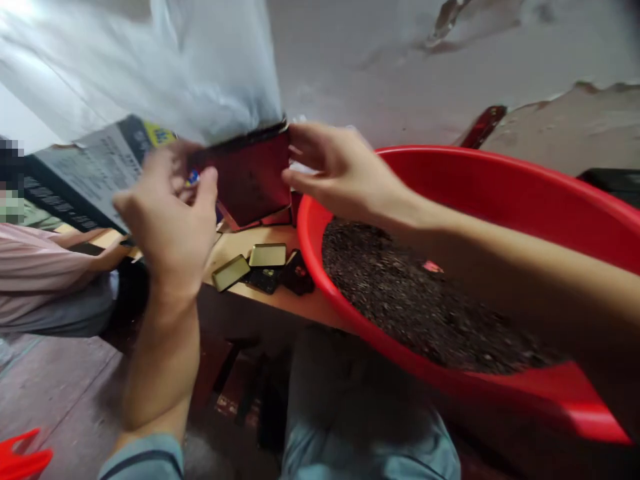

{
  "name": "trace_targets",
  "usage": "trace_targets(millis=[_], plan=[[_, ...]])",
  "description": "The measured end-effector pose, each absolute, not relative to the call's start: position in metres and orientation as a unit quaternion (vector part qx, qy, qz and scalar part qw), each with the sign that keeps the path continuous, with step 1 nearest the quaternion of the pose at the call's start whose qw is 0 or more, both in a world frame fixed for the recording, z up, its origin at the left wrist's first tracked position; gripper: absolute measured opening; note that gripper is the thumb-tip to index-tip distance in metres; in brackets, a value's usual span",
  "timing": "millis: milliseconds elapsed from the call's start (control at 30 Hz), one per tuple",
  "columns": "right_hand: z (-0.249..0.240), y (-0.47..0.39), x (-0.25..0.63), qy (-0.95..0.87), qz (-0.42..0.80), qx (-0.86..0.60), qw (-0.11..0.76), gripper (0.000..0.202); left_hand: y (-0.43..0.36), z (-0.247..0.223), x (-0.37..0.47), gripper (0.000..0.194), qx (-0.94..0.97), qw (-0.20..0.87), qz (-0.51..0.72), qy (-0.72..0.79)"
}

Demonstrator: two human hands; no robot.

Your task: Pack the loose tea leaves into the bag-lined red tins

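Observation:
A dark red box (255,177) stands at the back of the wooden table, under a pale plastic sheet (215,67). At its left side is my left hand (173,207), fingers curled and blurred, with a small blue thing (193,177) between thumb and fingers. My right hand (340,167) reaches to the box's right edge, thumb and fingers apart around a whitish bit; its grip is unclear. Below the box lie two shallow gold tin pieces (268,255) and dark tins (263,279). A big red basin (320,267) holding dark loose leaf-like bits sits under my right forearm.
A printed carton (95,173) leans at the left behind my left hand. Another person (55,273) sits at the far left, an arm reaching to the table. A red plastic object (25,457) lies on the floor at lower left. A stained wall (400,87) rises behind the basin.

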State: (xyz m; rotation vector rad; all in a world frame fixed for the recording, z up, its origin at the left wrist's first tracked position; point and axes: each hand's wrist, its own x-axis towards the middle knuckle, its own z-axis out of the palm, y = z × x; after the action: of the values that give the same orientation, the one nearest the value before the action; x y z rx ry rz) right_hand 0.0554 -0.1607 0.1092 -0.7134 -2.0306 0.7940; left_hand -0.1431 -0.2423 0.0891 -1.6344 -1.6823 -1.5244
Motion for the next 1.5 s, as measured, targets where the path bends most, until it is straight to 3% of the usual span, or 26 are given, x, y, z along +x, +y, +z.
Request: trace_targets(millis=[100, 300, 433, 567, 667, 833, 933, 1067, 1267, 1367, 1500], plan=[[0.12, -0.188, 0.133, -0.783, 0.327, -0.203, 0.488, 0.036, -0.237, 0.121, -0.083, 0.031, -0.661, 0.157, -0.521, -0.517], [0.087, -0.182, 0.269, -0.669, 0.163, -0.44, 0.576, 0.02, -0.162, 0.113, 0.05, 0.019, -0.77, 0.0, -0.437, -0.465], [0.059, -0.154, 0.339, -0.589, 0.018, -0.635, 0.499, 0.028, -0.133, 0.084, 0.137, 0.017, -0.836, -0.011, -0.259, -0.483], [0.032, -0.131, 0.379, -0.58, 0.051, -0.726, 0.365, 0.02, -0.127, 0.038, 0.181, 0.019, -0.867, -0.053, -0.187, -0.459], [0.011, -0.117, 0.393, -0.594, 0.075, -0.73, 0.328, 0.022, -0.125, 0.012, 0.186, 0.025, -0.876, -0.056, -0.144, -0.458], [-0.007, -0.102, 0.4, -0.597, 0.098, -0.685, 0.406, 0.028, -0.128, 0.009, 0.186, 0.021, -0.903, -0.033, -0.136, -0.406], [-0.011, -0.098, 0.4, -0.604, 0.114, -0.693, 0.377, 0.021, -0.129, 0.009, 0.189, 0.025, -0.915, -0.013, -0.111, -0.387], [-0.016, -0.093, 0.406, -0.564, 0.105, -0.739, 0.352, 0.018, -0.121, 0.002, 0.181, 0.034, -0.919, -0.068, -0.112, -0.372], [-0.001, -0.099, 0.418, -0.554, 0.052, -0.633, 0.538, 0.044, -0.112, 0.026, 0.164, 0.028, -0.846, -0.062, -0.345, -0.402], [0.011, -0.107, 0.408, -0.617, -0.01, -0.593, 0.517, 0.036, -0.111, 0.046, 0.174, 0.029, -0.828, -0.066, -0.414, -0.372], [0.015, -0.114, 0.397, -0.649, -0.026, -0.63, 0.427, 0.029, -0.11, 0.058, 0.189, 0.032, -0.867, -0.115, -0.316, -0.367]])
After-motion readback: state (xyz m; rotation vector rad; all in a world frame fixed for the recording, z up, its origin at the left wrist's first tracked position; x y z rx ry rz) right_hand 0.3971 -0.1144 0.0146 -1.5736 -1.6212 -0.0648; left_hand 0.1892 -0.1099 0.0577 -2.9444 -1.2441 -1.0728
